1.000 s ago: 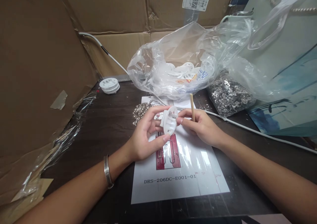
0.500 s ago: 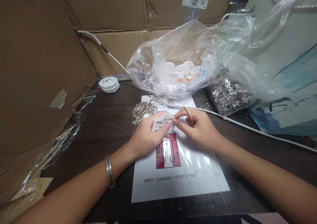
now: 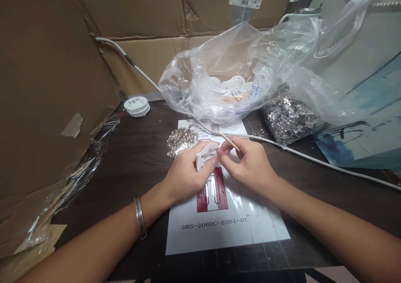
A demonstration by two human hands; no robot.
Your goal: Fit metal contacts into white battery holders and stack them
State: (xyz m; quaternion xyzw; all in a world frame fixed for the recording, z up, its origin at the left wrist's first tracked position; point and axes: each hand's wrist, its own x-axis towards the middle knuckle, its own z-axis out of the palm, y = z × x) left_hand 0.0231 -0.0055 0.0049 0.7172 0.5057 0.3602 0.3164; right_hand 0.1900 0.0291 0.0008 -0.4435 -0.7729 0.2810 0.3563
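Observation:
A round white slotted plastic disc [image 3: 205,154] is gripped at its left side by my left hand [image 3: 188,170], thumb across its face. My right hand [image 3: 247,160] pinches at the disc's right edge with thumb and forefinger; whether a small part sits between those fingertips is hidden. Across the same hand lies a thin wooden stick [image 3: 230,142], held by its lower end and pointing up to the left. Just behind my left hand is a heap of small shiny metal pieces [image 3: 181,140]. Under both hands lies a printed sheet [image 3: 228,233] in clear plastic.
At the back stands an open clear plastic bag [image 3: 184,72] with several white discs inside. A bag of metal pieces [image 3: 291,116] sits to its right. Stacked white discs [image 3: 137,106] are at the left. A white cable [image 3: 328,166] crosses the table, and cardboard [image 3: 140,9] walls the back.
The stick in my right hand has swung over to the left and lies flatter. My left hand has turned the disc, so it shows narrower. The view has shifted slightly.

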